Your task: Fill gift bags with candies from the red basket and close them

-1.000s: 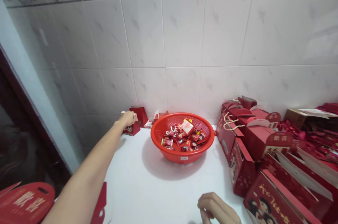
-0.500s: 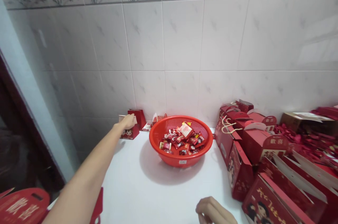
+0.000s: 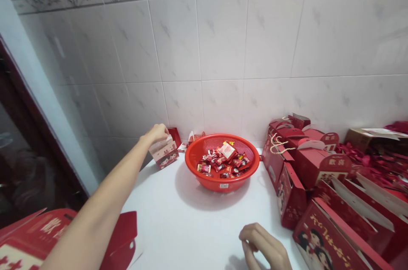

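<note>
Far across the table, at the left, my left hand (image 3: 158,131) is closed on the top edge of a small red gift box (image 3: 165,155) with cartoon figures and a pale inside. The box leans to one side. My right hand (image 3: 266,244) hovers over the near part of the white table (image 3: 191,227), its fingers loosely curled and the thumb apart, holding nothing. Between and beyond the hands stands a red plastic colander (image 3: 223,185) with wrapped candies (image 3: 219,164) in it.
Many red gift boxes (image 3: 321,164) crowd the right side, some with rope handles. A cardboard box (image 3: 372,144) and shiny red wrapping lie behind them. An opened larger red box (image 3: 117,236) sits at the lower left, partly under my left forearm. A tiled wall (image 3: 219,40) closes the back.
The small gift box in my left hand has tilted and lifted slightly. My right hand has come up a little further into view. The camera view has shifted, showing more of the lower-left box.
</note>
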A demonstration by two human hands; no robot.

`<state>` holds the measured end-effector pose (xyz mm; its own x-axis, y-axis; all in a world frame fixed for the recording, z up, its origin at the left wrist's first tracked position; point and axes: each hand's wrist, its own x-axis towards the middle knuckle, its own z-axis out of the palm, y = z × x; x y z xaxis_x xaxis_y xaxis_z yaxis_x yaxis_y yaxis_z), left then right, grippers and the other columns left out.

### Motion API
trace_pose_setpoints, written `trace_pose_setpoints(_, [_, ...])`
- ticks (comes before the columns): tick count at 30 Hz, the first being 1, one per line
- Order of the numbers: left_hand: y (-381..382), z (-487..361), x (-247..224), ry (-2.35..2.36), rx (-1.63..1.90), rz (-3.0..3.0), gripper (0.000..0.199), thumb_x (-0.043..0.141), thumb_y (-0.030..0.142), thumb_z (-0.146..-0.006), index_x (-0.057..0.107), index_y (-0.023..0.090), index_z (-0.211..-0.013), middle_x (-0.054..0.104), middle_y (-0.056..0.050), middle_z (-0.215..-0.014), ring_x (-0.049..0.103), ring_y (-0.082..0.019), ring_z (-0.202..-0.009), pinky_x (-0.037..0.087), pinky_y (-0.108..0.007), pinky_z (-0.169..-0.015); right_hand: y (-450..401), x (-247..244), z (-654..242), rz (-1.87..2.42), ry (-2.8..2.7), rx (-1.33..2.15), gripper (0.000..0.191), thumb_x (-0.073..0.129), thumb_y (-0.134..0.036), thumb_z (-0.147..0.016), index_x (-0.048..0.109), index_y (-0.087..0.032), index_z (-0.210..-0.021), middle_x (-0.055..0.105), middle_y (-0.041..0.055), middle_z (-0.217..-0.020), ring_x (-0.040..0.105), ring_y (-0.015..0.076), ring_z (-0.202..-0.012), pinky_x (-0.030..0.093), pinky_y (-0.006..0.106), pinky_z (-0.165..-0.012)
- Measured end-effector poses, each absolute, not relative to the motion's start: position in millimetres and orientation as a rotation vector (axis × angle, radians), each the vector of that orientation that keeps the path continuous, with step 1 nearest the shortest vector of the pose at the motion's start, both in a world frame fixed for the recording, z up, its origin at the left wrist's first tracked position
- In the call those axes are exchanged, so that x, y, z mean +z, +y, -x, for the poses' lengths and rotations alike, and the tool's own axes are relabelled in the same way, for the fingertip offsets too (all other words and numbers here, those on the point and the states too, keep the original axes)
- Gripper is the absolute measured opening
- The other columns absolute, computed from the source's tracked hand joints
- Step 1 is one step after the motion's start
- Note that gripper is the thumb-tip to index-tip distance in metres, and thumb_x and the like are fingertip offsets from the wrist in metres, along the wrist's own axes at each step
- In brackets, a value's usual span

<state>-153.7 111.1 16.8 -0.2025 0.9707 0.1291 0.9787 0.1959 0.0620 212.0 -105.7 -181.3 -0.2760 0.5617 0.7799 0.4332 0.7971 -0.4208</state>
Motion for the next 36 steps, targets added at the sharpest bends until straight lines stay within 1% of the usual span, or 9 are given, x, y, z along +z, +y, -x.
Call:
trace_pose_setpoints(3, [98.9, 134.9, 39.6, -2.334, 0.073, 2.171, 0.023, 0.059, 0.012, -0.058, 0.075, 0.020, -0.073, 0.076, -0.003, -0.086, 0.068, -0.022, -0.084, 0.049, -0.023, -0.066, -108.7, -177.6, -213.8, 0.766, -1.949, 0.204, 0.018, 0.045, -0.004, -0.089, 0.055, -0.020, -0.088, 0.061, 0.0029, -0.076, 0.058, 0.0119, -0.059, 0.048, 0.021, -0.057])
trace_pose_setpoints(7, [71.9, 97.5, 61.2, -2.211, 0.251, 2.476, 0.020, 0.059, 0.015, -0.057, 0.074, 0.019, -0.069, 0.072, -0.001, -0.072, 0.064, -0.021, -0.075, 0.046, -0.024, -0.063, -112.4, -173.0, -213.5, 0.749, -1.944, 0.238, 0.016, 0.044, -0.009, -0.092, 0.054, -0.020, -0.091, 0.060, 0.0031, -0.076, 0.058, 0.0123, -0.061, 0.048, 0.022, -0.058])
trace_pose_setpoints(10, [44.7, 60.8, 65.9, -2.075, 0.273, 2.767, 0.017, 0.062, 0.017, -0.059, 0.075, 0.018, -0.070, 0.070, 0.000, -0.070, 0.061, -0.019, -0.073, 0.044, -0.024, -0.063, -114.2, -173.5, -211.5, 0.773, -1.881, 0.309, 0.016, 0.049, -0.015, -0.094, 0.056, -0.020, -0.108, 0.063, 0.0038, -0.085, 0.060, 0.0113, -0.061, 0.051, 0.022, -0.060])
trace_pose_setpoints(13, [19.4, 25.0, 63.3, -1.893, 0.209, 2.986, 0.015, 0.067, 0.018, -0.063, 0.076, 0.018, -0.075, 0.069, 0.001, -0.072, 0.060, -0.017, -0.073, 0.043, -0.023, -0.065, -114.6, -178.6, -209.0, 0.848, -1.851, 0.507, 0.043, 0.056, -0.026, -0.093, 0.044, -0.022, -0.135, 0.063, 0.0099, -0.113, 0.063, 0.0106, -0.065, 0.054, 0.023, -0.059])
trace_pose_setpoints(16, [3.9, -3.1, 56.0, -1.571, 0.149, 3.308, 0.015, 0.070, 0.021, -0.068, 0.076, 0.018, -0.081, 0.070, 0.000, -0.079, 0.060, -0.017, -0.077, 0.044, -0.024, -0.069, -113.5, -182.9, -207.4, 0.903, -1.834, 0.688, 0.062, 0.060, -0.035, -0.091, 0.033, -0.024, -0.146, 0.054, 0.0151, -0.133, 0.064, 0.0109, -0.069, 0.056, 0.023, -0.058])
trace_pose_setpoints(22, [7.9, -32.6, 17.3, -1.167, 0.038, 3.922, 0.028, 0.074, 0.030, -0.076, 0.073, 0.021, -0.103, 0.070, -0.002, -0.090, 0.060, -0.015, -0.083, 0.046, -0.026, -0.075, -109.1, -183.1, -210.0, 1.010, -1.771, 0.764, 0.060, 0.055, -0.024, -0.088, 0.033, -0.023, -0.144, 0.053, 0.0135, -0.135, 0.063, 0.0118, -0.073, 0.055, 0.025, -0.061])
trace_pose_setpoints(29, [16.3, -33.0, -47.9, -1.403, 0.214, 4.072, 0.038, 0.074, 0.051, -0.076, 0.070, 0.021, -0.100, 0.065, 0.002, -0.081, 0.055, -0.010, -0.069, 0.041, -0.021, -0.062, -109.2, -183.2, -210.9, 1.061, -1.860, 0.718, 0.043, 0.058, -0.017, -0.083, 0.051, -0.021, -0.126, 0.062, 0.0084, -0.111, 0.061, 0.0149, -0.074, 0.052, 0.025, -0.061])
trace_pose_setpoints(33, [9.6, -24.6, -50.0, -1.552, 0.367, 4.044, 0.040, 0.070, 0.057, -0.079, 0.070, 0.024, -0.102, 0.068, 0.001, -0.091, 0.060, -0.012, -0.077, 0.045, -0.022, -0.068, -111.6, -179.3, -209.0, 1.061, -1.887, 0.705, 0.047, 0.057, -0.014, -0.080, 0.052, -0.021, -0.126, 0.062, 0.0073, -0.110, 0.062, 0.0162, -0.078, 0.052, 0.026, -0.066])
trace_pose_setpoints(36, [13.7, -17.5, -41.3, -1.530, 0.211, 4.058, 0.043, 0.066, 0.060, -0.081, 0.069, 0.024, -0.104, 0.070, -0.002, -0.094, 0.062, -0.014, -0.082, 0.047, -0.024, -0.073, -111.2, -178.8, -208.0, 1.042, -1.908, 0.746, 0.049, 0.058, -0.015, -0.082, 0.050, -0.024, -0.129, 0.062, 0.0061, -0.115, 0.062, 0.0155, -0.080, 0.052, 0.026, -0.069])
